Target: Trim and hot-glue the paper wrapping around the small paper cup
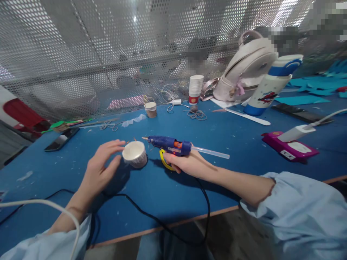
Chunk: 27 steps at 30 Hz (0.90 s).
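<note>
My right hand [187, 164] grips a blue hot glue gun [170, 145] with a yellow trigger and a clear glue stick out the back. Its nozzle points left at a small white paper cup [135, 154] lying on its side on the blue table [230, 144]. My left hand [101, 169] has its fingers spread, fingertips touching the cup's left rim. The gun's black cord [206, 213] runs off the table's front edge.
A black phone [61, 139] lies at the left. A stack of paper cups [195, 89], a wrapped cup [150, 109], string, a white bag [249, 68] and a tilted bottle [271, 88] sit at the back. A purple case with a white charger [290, 146] is right.
</note>
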Tool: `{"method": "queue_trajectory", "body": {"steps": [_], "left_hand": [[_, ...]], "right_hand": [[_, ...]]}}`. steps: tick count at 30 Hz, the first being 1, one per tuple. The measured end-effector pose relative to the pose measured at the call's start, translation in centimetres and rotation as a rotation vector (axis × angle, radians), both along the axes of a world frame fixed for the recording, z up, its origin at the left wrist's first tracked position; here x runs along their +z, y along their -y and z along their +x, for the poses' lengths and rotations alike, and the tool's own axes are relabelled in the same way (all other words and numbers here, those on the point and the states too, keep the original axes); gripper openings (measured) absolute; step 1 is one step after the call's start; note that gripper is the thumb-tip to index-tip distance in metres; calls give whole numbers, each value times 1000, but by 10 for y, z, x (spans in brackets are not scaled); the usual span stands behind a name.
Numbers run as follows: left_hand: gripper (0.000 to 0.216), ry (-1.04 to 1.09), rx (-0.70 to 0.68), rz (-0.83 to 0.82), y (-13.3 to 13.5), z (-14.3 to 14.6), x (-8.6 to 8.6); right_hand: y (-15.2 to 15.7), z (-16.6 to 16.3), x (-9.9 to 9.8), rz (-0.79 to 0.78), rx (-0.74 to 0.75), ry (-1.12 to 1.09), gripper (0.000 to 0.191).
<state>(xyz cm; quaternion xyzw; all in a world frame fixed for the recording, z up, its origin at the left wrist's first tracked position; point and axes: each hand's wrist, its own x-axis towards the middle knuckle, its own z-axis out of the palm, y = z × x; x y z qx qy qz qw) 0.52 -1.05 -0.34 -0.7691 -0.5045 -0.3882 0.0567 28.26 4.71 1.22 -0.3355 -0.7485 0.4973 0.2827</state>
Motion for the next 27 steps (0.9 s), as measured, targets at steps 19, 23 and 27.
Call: {"method": "queue_trajectory", "body": {"steps": [19,23,27], "left_hand": [[28,935,162,-493,4,29,6],[25,1092,117,-557,5,39,8],[22,1213,47,-607,6,48,11]], "right_hand": [[4,-3,-14,-36,2,-118,12],[5,-4,-12,-35,-34,-117,13],[4,-8,-13,18,-97,-131,17]]}}
